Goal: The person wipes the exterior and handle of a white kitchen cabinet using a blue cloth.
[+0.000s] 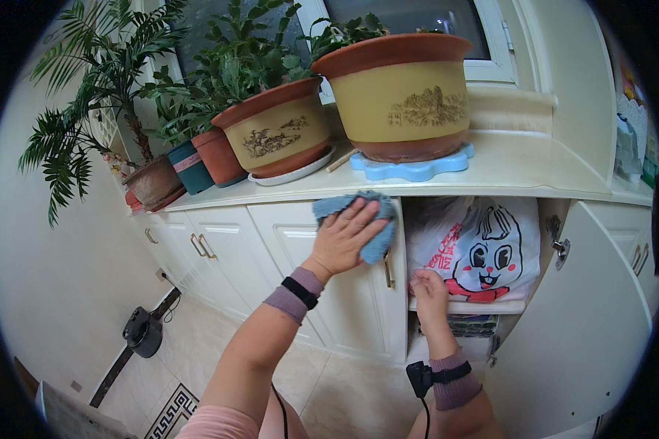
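My left hand (347, 233) lies spread over a blue cleaning cloth (381, 244), pressing it to the upper part of a white cabinet door (291, 241) beside its brass handle (388, 270). My right hand (431, 293) is in front of the open cupboard compartment, near the shelf edge (467, 306). Its fingers are curled in, with nothing visible in them. Behind it, a white plastic bag (489, 247) printed with a cartoon rabbit and red writing fills the upper shelf. The open cabinet door (576, 324) stands out to the right, its metal hinge (560, 247) showing.
Above, the cream countertop (521, 164) holds a large planter (362, 99) on a blue base (417, 167), a second planter (269, 131) on a white saucer, smaller pots and a potted palm (154, 178). A black appliance (143, 331) stands on the tiled floor (346, 389) by the wall.
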`<control>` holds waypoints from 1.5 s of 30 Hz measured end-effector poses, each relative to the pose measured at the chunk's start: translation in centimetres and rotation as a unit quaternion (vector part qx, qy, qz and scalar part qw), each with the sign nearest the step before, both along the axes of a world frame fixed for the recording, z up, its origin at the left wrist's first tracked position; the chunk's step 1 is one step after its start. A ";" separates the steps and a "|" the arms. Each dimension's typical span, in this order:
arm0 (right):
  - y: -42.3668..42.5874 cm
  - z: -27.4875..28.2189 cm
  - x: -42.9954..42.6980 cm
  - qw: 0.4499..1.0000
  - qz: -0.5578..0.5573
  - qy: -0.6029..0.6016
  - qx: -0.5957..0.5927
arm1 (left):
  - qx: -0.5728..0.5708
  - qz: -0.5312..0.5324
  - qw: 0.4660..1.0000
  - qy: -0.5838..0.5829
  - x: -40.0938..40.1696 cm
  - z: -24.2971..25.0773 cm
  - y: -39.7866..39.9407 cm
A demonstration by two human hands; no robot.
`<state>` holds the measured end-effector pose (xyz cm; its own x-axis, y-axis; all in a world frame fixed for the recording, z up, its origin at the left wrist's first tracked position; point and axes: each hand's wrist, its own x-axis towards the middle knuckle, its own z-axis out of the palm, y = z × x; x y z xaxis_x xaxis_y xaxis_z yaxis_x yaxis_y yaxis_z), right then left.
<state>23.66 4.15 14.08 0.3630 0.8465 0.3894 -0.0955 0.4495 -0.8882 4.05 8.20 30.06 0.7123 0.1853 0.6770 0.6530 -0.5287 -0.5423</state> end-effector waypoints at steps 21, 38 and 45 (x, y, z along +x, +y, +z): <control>-1.0 1.7 3.2 0.995 0.091 0.042 -0.020 | -0.110 -0.058 0.992 0.022 5.3 0.7 -2.9; -3.7 4.2 1.6 0.992 0.107 0.060 -0.017 | -0.028 0.156 0.980 -0.118 -15.0 -3.4 2.8; -4.5 2.1 4.4 0.998 0.053 -0.037 0.012 | -0.083 0.113 0.984 -0.112 -8.6 -3.5 0.8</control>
